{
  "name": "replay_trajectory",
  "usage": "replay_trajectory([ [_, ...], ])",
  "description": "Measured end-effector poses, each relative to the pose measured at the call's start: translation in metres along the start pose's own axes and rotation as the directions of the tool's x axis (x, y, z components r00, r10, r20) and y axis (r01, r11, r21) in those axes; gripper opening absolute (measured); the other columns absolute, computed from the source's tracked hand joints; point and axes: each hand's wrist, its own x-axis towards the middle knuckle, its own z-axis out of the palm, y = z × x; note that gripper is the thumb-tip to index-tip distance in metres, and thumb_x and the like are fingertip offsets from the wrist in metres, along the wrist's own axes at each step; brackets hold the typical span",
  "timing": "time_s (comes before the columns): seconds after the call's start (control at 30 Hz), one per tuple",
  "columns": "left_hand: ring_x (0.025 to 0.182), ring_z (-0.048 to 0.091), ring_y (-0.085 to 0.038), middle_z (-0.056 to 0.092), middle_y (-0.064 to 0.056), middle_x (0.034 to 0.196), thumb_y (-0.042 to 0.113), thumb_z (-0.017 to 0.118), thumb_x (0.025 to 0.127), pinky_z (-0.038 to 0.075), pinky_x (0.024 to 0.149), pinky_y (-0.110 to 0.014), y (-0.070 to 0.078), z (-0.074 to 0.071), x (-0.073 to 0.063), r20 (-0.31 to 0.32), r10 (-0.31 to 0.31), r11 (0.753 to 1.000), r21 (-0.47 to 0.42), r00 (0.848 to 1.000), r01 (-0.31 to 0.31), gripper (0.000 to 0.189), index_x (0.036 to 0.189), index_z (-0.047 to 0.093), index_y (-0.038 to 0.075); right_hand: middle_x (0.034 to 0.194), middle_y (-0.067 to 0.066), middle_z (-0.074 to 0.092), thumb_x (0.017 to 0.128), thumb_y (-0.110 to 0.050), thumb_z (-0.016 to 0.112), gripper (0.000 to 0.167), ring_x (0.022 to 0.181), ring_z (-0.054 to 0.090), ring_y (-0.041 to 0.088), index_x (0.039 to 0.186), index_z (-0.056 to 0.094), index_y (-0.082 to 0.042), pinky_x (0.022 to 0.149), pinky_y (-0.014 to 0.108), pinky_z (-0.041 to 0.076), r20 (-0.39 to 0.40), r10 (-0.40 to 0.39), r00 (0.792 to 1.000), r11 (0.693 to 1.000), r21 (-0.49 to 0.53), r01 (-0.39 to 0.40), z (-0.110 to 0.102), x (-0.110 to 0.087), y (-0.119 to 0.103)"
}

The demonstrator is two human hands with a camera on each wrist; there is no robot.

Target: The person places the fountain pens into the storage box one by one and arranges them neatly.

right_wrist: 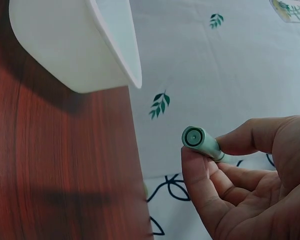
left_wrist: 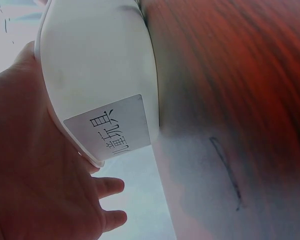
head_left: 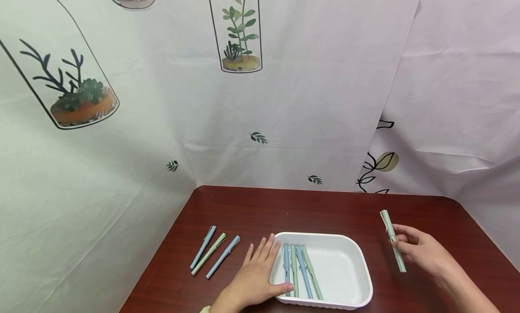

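My right hand (head_left: 426,252) pinches a light green pen (head_left: 392,241) between thumb and fingers, right of the tray and above the table. The right wrist view shows that pen (right_wrist: 195,137) end-on, with a round end facing the camera. My left hand (head_left: 257,274) rests on the left rim of a white tray (head_left: 345,270), fingers spread and straight. Inside the tray's left half lie two blue pens (head_left: 303,272) and two green pens (head_left: 312,273), side by side. The left thumb overlaps their lower ends in the head view.
Left of the tray, a green pen (head_left: 208,254) lies between two blue pens (head_left: 223,257) on the dark red table (head_left: 317,209). A printed label (left_wrist: 110,127) is stuck on the tray's side. A white cloth (head_left: 304,123) with plant drawings hangs behind the table.
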Motion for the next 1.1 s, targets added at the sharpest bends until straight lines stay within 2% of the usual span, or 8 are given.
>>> replay_trajectory([
  [0.33, 0.154, 0.022, -0.034, 0.019, -0.01, 0.169, 0.077, 0.058, 0.084, 0.02, 0.118, -0.064, 0.0, 0.002, 0.001, 0.0, -0.003, 1.0, 0.008, 1.0, 0.003, 0.105, 0.161, 0.028, 0.011, 0.108, 0.015, 0.064, 0.098, -0.008, 0.062, 0.06, 0.09, 0.067, 0.01, 0.146, 0.036, 0.016, 0.073, 0.031, 0.058, 0.03, 0.022, 0.999, 1.0, 0.015, -0.022, 0.013, -0.003, -0.005],
  [0.87, 0.154, 0.022, -0.035, 0.019, -0.011, 0.169, 0.076, 0.059, 0.085, 0.02, 0.118, -0.064, 0.0, 0.0, 0.001, 0.003, 0.0, 1.0, 0.01, 1.0, 0.0, 0.104, 0.16, 0.029, 0.011, 0.107, 0.014, 0.064, 0.096, -0.006, 0.063, 0.058, 0.091, 0.065, 0.011, 0.145, 0.04, 0.014, 0.072, 0.031, 0.058, 0.061, 0.033, 0.998, 0.998, 0.052, -0.037, 0.034, -0.008, -0.012],
  [1.1, 0.154, 0.022, -0.035, 0.02, -0.011, 0.169, 0.076, 0.059, 0.084, 0.021, 0.118, -0.064, 0.001, 0.0, 0.0, 0.0, 0.001, 1.0, 0.016, 1.0, -0.001, 0.105, 0.16, 0.029, 0.011, 0.106, 0.013, 0.066, 0.097, -0.006, 0.061, 0.055, 0.092, 0.065, 0.012, 0.144, 0.041, 0.014, 0.071, 0.03, 0.058, 0.072, 0.008, 0.997, 0.999, 0.047, -0.011, 0.041, -0.009, -0.012],
])
